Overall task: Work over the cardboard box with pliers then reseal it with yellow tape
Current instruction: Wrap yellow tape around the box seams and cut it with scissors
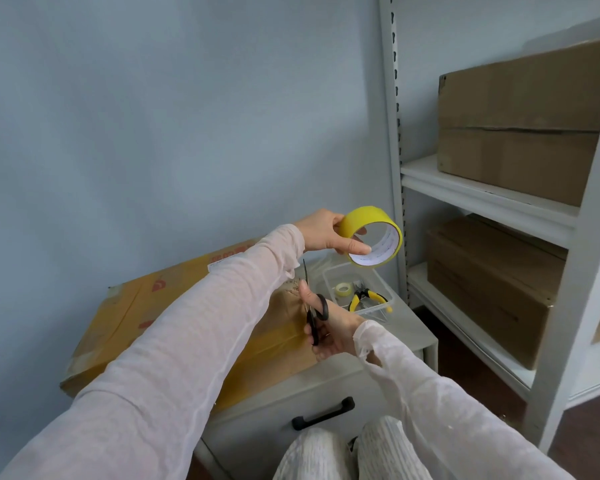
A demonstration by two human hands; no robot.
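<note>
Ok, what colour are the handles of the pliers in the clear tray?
Yellow with black trim on the pliers; the head view shows it.

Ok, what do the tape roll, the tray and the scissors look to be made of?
Tape roll: glossy yellow plastic film, by its sheen, on a white printed core, likely card.
Tray: clear hard plastic; the pliers show through its wall.
Scissors: matte black handles, probably plastic; thin dark blades, likely metal.

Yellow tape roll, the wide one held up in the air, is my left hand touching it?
Touching. The head view shows the left hand gripping the yellow tape roll, with the thumb pressed on its near rim.
</note>
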